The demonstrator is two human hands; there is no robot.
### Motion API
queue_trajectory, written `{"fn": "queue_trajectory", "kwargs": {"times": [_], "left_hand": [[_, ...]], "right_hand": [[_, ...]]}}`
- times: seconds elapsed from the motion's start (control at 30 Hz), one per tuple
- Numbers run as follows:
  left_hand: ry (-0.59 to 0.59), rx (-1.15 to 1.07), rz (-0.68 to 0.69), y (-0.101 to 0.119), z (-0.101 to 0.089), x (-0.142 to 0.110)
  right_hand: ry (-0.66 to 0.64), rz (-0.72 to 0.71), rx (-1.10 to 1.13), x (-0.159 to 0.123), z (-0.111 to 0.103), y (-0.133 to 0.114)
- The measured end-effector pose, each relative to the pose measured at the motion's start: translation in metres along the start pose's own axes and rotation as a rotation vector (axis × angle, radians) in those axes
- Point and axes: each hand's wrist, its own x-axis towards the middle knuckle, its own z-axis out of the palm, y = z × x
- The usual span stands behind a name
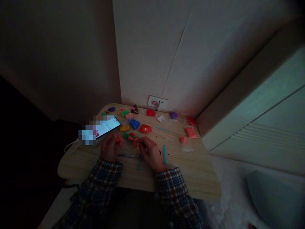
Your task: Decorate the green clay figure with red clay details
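Both hands rest on a small wooden table in dim light. My left hand is curled, with a small red bit of modelling clay pinched at its fingertips. My right hand is also curled, its fingers closed on an orange-red clay piece. Between and just beyond the hands lies a small clay figure of green and red pieces. A turquoise sculpting tool lies right of my right hand, and another pokes out beneath it.
A lit phone with a white cable lies at the table's left. Several clay lumps and bags lie further back: blue, red, yellow, purple, orange. A wall socket sits behind.
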Motion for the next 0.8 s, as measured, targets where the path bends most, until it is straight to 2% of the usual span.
{"fn": "queue_trajectory", "kwargs": {"times": [0.37,0.53,0.8], "left_hand": [[-0.028,0.017,-0.101,0.030,0.023,-0.004],[-0.006,0.016,-0.137,0.031,0.019,-0.005],[0.026,0.074,-0.083,0.028,0.022,-0.005]], "right_hand": [[-0.004,-0.018,-0.023,0.000,-0.001,0.001],[-0.007,-0.027,-0.033,0.000,0.000,0.001],[-0.022,-0.042,-0.046,0.000,0.001,0.002]]}}
